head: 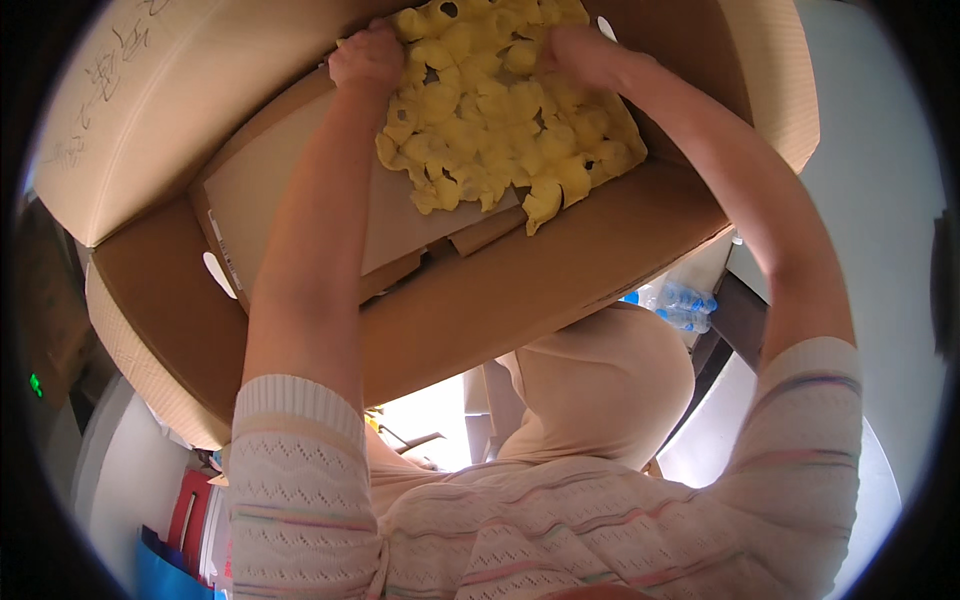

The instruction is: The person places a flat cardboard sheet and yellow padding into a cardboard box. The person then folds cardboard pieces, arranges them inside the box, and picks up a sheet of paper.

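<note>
A crumpled yellow molded sheet [480, 142], torn in places and full of holes, lies in the upper part of a large open cardboard box [480, 315]. At its upper left edge, my left hand [367, 56] has its fingers curled in, closed on the sheet's edge or a cardboard edge beside it; which one is not plain. Over the sheet's upper right part is my right hand [585, 56], blurred, its fingers partly hidden, so its hold cannot be told. Under the sheet and my left forearm lies a flat, pale cardboard piece [285, 180].
Raised flaps [135, 97] surround the box, the left one bearing handwriting. White handle inserts [219, 274] sit in its walls. Beyond the near wall, my bent knee [615, 375] rises close by. Plastic bottles with blue caps [686, 307] lie right of it. Red and blue items stand lower left.
</note>
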The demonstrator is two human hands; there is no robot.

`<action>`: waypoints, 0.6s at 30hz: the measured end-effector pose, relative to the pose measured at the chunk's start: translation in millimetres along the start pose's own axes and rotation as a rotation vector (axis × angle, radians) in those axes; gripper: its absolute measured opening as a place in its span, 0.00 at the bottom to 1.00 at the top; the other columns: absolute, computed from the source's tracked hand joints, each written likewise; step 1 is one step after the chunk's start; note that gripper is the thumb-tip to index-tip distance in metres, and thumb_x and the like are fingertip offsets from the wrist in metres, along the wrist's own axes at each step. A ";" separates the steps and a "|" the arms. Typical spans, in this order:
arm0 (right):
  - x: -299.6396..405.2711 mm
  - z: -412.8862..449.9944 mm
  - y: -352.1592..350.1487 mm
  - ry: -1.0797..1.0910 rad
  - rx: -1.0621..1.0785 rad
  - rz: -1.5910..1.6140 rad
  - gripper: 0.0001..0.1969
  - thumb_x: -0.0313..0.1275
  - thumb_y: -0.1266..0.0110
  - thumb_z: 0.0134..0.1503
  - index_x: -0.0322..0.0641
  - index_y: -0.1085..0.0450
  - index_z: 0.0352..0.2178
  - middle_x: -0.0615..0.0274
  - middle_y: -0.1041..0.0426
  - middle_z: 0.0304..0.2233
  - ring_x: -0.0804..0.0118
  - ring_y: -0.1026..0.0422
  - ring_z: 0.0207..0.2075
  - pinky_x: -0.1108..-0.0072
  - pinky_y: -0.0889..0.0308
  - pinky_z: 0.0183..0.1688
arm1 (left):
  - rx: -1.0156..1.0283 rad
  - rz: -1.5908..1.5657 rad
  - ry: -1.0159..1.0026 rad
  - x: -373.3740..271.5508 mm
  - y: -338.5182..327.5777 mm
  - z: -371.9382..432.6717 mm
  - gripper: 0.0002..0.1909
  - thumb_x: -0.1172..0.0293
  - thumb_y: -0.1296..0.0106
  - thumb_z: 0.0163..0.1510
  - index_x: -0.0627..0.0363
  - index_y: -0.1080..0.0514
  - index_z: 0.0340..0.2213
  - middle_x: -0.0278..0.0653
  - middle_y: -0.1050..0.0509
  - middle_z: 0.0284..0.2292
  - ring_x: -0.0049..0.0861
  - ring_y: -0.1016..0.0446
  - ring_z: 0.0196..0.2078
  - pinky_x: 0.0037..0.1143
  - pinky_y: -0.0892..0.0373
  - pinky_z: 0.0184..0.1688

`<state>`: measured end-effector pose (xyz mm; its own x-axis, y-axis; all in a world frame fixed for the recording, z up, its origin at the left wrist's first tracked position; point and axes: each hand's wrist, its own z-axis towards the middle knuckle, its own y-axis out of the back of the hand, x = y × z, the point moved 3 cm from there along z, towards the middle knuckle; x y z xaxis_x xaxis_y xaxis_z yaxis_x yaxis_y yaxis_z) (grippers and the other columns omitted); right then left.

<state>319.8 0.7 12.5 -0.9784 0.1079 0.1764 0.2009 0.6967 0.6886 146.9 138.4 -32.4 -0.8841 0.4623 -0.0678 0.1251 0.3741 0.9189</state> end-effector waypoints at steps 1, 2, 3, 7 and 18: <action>21.8 -21.6 0.8 -0.010 0.203 0.111 0.10 0.33 0.53 0.46 0.37 0.30 0.25 0.57 0.29 0.24 0.61 0.31 0.25 0.72 0.35 0.27 | 0.009 -0.002 0.004 2.6 0.5 -1.5 0.15 0.67 0.67 0.50 0.55 0.36 0.38 0.46 0.30 0.38 0.39 0.31 0.41 0.33 0.34 0.39; 39.5 -42.6 -2.7 -0.036 0.408 0.225 0.12 0.35 0.50 0.45 0.37 0.30 0.25 0.57 0.29 0.23 0.61 0.32 0.24 0.72 0.35 0.27 | 0.046 0.018 -0.009 -0.2 0.5 -1.5 0.15 0.65 0.69 0.51 0.55 0.38 0.39 0.46 0.31 0.39 0.40 0.32 0.42 0.34 0.35 0.40; 44.7 -55.5 -18.8 0.105 0.442 0.108 0.13 0.37 0.49 0.45 0.36 0.30 0.25 0.56 0.29 0.23 0.60 0.31 0.26 0.72 0.35 0.29 | 0.076 0.026 -0.043 -12.8 -1.8 1.0 0.16 0.63 0.71 0.52 0.55 0.40 0.40 0.47 0.32 0.39 0.42 0.33 0.43 0.35 0.35 0.40; 70.9 -46.5 -62.7 0.367 0.267 -0.094 0.11 0.34 0.49 0.44 0.36 0.29 0.27 0.53 0.29 0.29 0.56 0.31 0.33 0.69 0.36 0.34 | 0.037 0.439 -0.320 10.3 -39.9 37.6 0.19 0.61 0.66 0.51 0.56 0.40 0.43 0.48 0.32 0.39 0.42 0.31 0.40 0.37 0.33 0.38; 53.5 -103.2 -20.9 0.157 0.254 0.230 0.15 0.39 0.55 0.50 0.36 0.33 0.25 0.55 0.30 0.24 0.56 0.30 0.29 0.69 0.36 0.31 | 0.090 -0.083 -0.061 25.2 -29.3 30.0 0.31 0.46 0.68 0.49 0.55 0.45 0.49 0.50 0.37 0.46 0.42 0.39 0.49 0.35 0.42 0.48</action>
<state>268.2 -81.3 80.2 -0.8858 0.1859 0.4253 0.3769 0.8228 0.4254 134.5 163.2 -72.7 -0.8645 0.4737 -0.1680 0.0952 0.4826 0.8706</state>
